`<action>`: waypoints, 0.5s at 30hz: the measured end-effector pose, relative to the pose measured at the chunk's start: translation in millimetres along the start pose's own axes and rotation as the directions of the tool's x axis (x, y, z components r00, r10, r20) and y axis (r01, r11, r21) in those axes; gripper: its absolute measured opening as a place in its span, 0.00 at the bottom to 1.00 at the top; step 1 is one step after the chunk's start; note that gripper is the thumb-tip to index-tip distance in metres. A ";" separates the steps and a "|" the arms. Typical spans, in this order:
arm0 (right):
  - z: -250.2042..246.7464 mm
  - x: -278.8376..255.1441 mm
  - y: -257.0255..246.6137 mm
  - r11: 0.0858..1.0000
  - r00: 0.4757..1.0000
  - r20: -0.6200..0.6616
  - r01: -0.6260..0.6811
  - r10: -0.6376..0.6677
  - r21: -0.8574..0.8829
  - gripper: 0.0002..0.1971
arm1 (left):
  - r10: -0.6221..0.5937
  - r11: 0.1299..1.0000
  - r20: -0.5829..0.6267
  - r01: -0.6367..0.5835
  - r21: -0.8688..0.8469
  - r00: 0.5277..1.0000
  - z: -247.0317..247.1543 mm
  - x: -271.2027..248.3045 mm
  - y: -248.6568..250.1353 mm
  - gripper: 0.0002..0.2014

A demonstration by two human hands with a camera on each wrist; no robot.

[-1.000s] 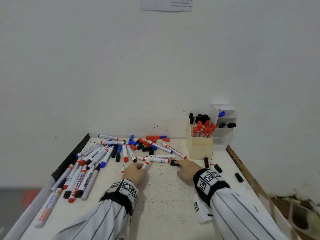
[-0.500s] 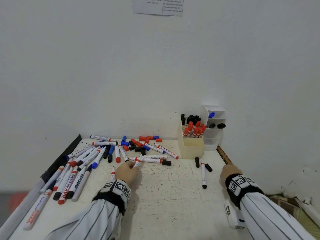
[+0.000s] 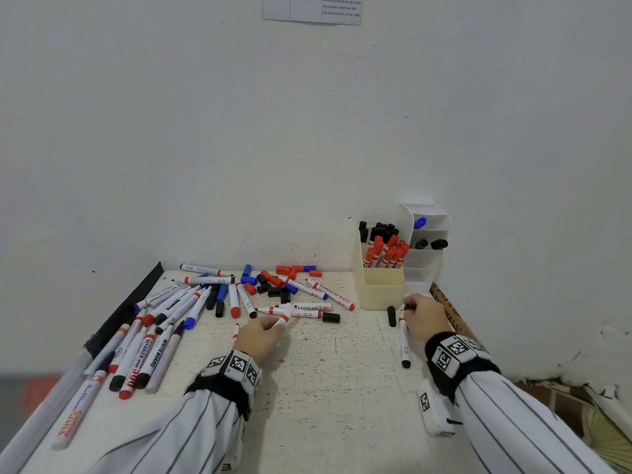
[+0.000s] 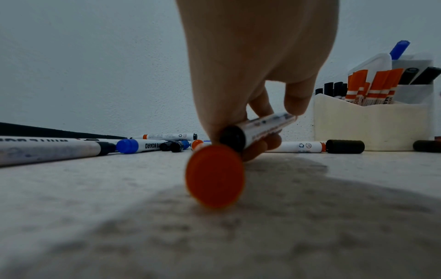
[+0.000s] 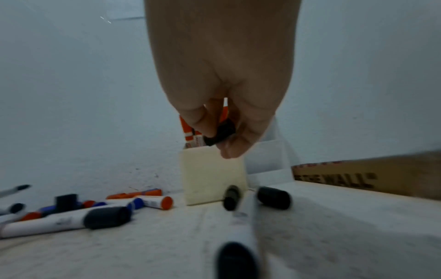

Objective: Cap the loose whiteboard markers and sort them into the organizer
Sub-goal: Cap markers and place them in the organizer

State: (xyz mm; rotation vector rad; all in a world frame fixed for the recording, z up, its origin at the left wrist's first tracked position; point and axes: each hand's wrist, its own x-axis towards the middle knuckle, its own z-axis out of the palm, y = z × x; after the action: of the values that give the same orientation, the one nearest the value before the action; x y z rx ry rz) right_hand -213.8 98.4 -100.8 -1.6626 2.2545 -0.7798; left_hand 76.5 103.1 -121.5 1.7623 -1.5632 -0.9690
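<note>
My left hand (image 3: pixel 273 327) rests on the table and grips a white marker (image 3: pixel 284 319) with a red band; in the left wrist view that marker (image 4: pixel 262 125) shows a black rear end and my left hand (image 4: pixel 274 130) has its fingers curled round it. Just in front of the cream organizer (image 3: pixel 378 290), my right hand (image 3: pixel 409 308) pinches a black cap (image 5: pixel 219 134). An uncapped marker (image 3: pixel 404 342) lies under that hand. Many loose markers (image 3: pixel 164 323) and caps (image 3: pixel 273 285) lie to the left.
The organizer holds red markers (image 3: pixel 386 254) and black ones behind them; its white tiers (image 3: pixel 429 258) hold black and blue ones. Another black cap (image 3: pixel 391 316) lies by the cream box. A cardboard strip (image 3: pixel 451 313) lines the table's right edge. A red marker end (image 4: pixel 214 175) lies close to my left wrist.
My right hand has come from the table's right edge toward the organizer and picked up one of the two black caps there. My left hand has stayed put with its marker.
</note>
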 end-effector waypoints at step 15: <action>51.0 -29.1 -76.5 0.894 0.905 0.213 0.282 -0.369 0.350 0.14 | 0.081 0.997 0.154 -0.082 0.000 0.985 1.0 0.3 -1.7 0.16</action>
State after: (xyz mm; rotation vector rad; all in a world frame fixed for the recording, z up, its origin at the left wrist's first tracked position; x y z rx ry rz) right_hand -117.5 95.1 -105.2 -1.8805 1.5898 -0.8628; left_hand 76.7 103.1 -123.5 1.6474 -1.7213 -1.0824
